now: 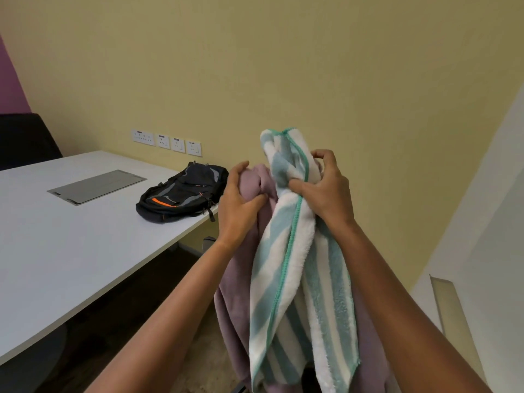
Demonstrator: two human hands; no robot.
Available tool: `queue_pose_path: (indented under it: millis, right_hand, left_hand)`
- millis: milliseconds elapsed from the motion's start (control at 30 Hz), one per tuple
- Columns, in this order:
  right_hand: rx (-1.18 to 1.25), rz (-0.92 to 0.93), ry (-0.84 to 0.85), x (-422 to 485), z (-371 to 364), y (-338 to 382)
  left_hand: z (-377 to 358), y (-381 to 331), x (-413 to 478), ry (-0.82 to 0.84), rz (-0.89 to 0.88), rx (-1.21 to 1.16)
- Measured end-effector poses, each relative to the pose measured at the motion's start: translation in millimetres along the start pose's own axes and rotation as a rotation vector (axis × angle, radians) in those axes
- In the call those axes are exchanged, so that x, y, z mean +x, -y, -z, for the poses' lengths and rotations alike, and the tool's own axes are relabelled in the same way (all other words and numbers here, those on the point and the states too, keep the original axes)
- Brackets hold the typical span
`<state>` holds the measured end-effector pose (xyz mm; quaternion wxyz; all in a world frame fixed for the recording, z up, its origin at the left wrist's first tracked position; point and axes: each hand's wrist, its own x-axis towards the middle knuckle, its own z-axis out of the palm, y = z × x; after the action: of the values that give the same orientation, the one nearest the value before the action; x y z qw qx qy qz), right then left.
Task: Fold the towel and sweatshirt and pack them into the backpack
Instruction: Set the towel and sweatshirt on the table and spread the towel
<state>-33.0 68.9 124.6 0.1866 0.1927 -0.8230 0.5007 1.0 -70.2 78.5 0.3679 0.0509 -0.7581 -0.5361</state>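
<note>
The left hand [241, 202] grips the bunched mauve sweatshirt [235, 293], its fingers [240, 168] curled round it. The right hand [326, 191] clutches the striped towel [312, 279] beside it; the backpack [181, 194] lies on the bench [56, 245]

The backpack [181, 192] is lying on the table [71, 236], at its far right edge. The towel [300, 265] is hanging right of the table, the sweatshirt [241, 279] behind it.
</note>
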Motion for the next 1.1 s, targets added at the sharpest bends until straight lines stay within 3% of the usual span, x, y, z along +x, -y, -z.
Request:
queue_pose_path:
  millis: [233,433,600,733,933,1100]
  right_hand:
    - [0.018,0.028,0.069,2.1,-52.3,38.7]
    - [0.024,-0.075,0.302,-11.0,-115.7,75.1]
    - [-0.180,-0.093,0.559,-23.9,-168.1,92.7]
    - [-0.220,-0.070,0.464,-38.1,-216.5,106.9]
    - [-0.075,-0.030,0.338,-60.8,-281.9,119.5]
    - [0.090,0.014,0.245,-70.3,-325.3,134.8]
  left_hand:
    - [54.0,-13.7,27.9,-0.034,-0.057,0.003]
    - [114.4,3.0,39.1,-0.039,0.022,-0.037]
    - [165.6,26.7,45.7,-0.065,0.112,-0.037]
    - [199.0,41.7,45.7,-0.099,0.157,-0.131]
    - [247.9,70.9,46.4,-0.076,0.168,-0.245]
    - [292.7,85.7,42.0,0.016,0.120,-0.049]
